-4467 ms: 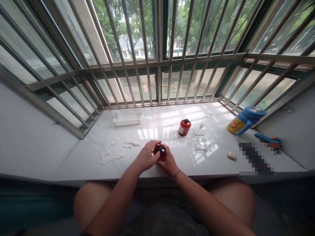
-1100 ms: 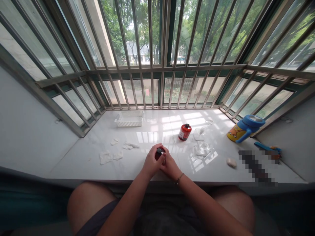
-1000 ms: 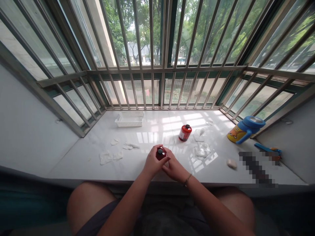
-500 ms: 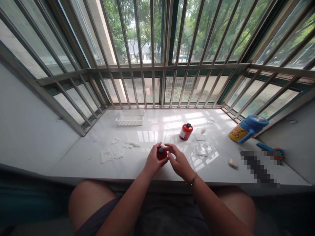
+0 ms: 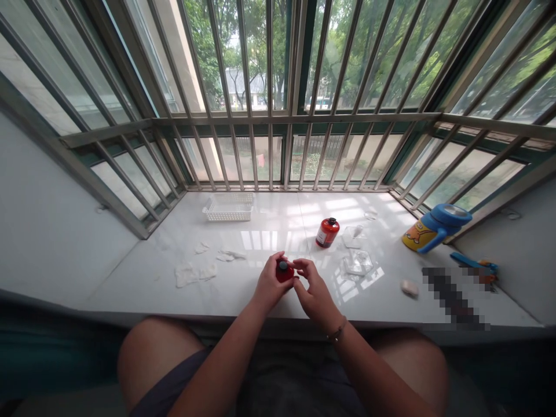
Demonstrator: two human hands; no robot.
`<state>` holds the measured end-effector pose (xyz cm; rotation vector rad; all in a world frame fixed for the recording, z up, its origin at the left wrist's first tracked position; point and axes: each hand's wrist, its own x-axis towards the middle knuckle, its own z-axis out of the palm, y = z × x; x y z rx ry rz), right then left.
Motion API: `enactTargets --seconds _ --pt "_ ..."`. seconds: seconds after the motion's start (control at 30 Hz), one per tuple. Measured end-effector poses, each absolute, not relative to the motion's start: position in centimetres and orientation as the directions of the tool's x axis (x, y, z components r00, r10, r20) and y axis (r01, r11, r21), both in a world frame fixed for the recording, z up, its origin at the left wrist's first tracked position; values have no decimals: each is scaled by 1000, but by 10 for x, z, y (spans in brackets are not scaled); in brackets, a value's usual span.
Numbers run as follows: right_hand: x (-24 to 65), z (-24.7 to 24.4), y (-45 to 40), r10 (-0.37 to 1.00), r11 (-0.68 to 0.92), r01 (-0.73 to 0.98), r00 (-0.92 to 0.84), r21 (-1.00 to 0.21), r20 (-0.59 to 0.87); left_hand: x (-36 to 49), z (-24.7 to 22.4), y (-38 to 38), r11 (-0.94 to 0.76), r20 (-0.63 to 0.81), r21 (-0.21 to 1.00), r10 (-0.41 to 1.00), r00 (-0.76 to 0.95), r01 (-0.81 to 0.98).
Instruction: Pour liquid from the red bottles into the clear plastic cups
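Observation:
My left hand (image 5: 268, 285) is wrapped round a small red bottle (image 5: 284, 274) with a dark cap, held low over the white sill. At the bottle's right side is my right hand (image 5: 313, 289), its fingers bent and apart with the thumb separate. Whether its fingertips touch the bottle I cannot tell. A second red bottle (image 5: 327, 234), with a black cap and a pale label, stands a little beyond my right hand. Clear plastic pieces (image 5: 358, 263) lie to the right of that hand.
A white basket (image 5: 229, 208) sits at the back left. Crumpled white tissues (image 5: 195, 273) lie on the left. On the right are a blue and yellow flask (image 5: 435, 227), a small pale lump (image 5: 409, 288) and a blue-and-orange tool (image 5: 475, 263). Metal bars (image 5: 299, 119) close off the window.
My right hand's fingers have curled in slightly beside the bottle. My left hand keeps its hold. The whole view has shifted a little.

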<state>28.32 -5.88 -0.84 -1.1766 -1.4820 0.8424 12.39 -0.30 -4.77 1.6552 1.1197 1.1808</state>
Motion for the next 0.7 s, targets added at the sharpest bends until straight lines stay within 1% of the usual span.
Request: enactTargets --seconds 0.1,0.2,0.37,0.53,0.7 --pt "283 -8 -64 955 273 279 39 -921 295 124 -46 -4 -302 269 929 948 170 212" --pt "278 -4 -64 940 314 303 34 -900 339 125 -44 -4 -298 267 931 950 164 211" --pt "269 1 -64 957 290 312 -64 -905 285 125 -46 -3 -292 261 927 953 156 236" --pt "271 -1 -69 954 295 300 -39 -907 298 124 -48 -3 -320 286 914 944 162 248" --pt "276 2 -53 934 338 436 -46 -834 354 127 -45 -4 -301 273 926 951 145 229"
